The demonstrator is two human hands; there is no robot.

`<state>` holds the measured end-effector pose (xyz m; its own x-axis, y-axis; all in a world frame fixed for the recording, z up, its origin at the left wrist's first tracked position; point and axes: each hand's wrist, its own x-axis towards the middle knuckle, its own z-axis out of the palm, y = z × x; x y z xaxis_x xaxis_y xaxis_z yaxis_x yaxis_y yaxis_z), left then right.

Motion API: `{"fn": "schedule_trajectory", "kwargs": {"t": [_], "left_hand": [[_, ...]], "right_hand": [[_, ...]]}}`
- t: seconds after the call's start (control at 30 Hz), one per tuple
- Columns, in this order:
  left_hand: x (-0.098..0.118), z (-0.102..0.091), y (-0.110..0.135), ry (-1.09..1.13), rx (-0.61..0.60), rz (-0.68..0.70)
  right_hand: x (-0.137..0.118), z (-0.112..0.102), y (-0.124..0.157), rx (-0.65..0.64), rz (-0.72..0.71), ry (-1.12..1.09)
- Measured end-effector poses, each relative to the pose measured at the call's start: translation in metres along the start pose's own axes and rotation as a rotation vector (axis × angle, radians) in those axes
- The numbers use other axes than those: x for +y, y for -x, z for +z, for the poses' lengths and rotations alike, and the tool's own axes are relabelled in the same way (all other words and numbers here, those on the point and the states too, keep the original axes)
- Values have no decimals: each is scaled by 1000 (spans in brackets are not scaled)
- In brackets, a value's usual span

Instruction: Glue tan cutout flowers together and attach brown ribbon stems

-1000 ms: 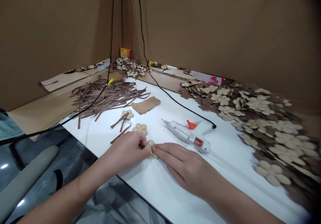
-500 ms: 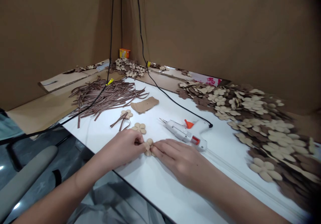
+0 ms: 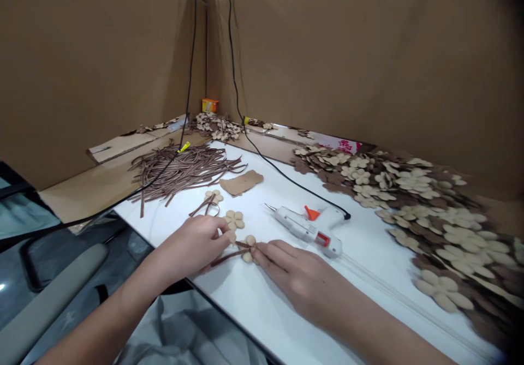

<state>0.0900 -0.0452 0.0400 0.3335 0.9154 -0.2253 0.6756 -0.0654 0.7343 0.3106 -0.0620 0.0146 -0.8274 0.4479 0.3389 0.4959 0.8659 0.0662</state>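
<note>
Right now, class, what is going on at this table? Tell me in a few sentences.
A person's left hand and right hand meet at a small tan flower cut-out crossed by a brown strip, on a white table; the right fingers lie flat. A glue gun lies just behind, loose strips farther back, a heap of flowers on the right.

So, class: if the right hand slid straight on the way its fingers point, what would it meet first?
The tan flower cutout; the right hand seems to touch it now, beside a brown strip. Just beyond is the left hand, though depth is unclear.
</note>
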Motion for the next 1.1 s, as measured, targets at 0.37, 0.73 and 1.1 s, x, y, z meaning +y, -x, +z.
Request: {"fn": "schedule_trajectory", "kwargs": {"t": [0.37,0.73,1.1], "left_hand": [[3,-29,17,-386,262,86],[-11,17,14,-703,263,800],[-29,23,24,-820,263,835]], "right_hand": [[-9,5,0,98,183,-126],[-4,4,-1,264,298,-417],[-4,3,-2,278,311,-435]]}}
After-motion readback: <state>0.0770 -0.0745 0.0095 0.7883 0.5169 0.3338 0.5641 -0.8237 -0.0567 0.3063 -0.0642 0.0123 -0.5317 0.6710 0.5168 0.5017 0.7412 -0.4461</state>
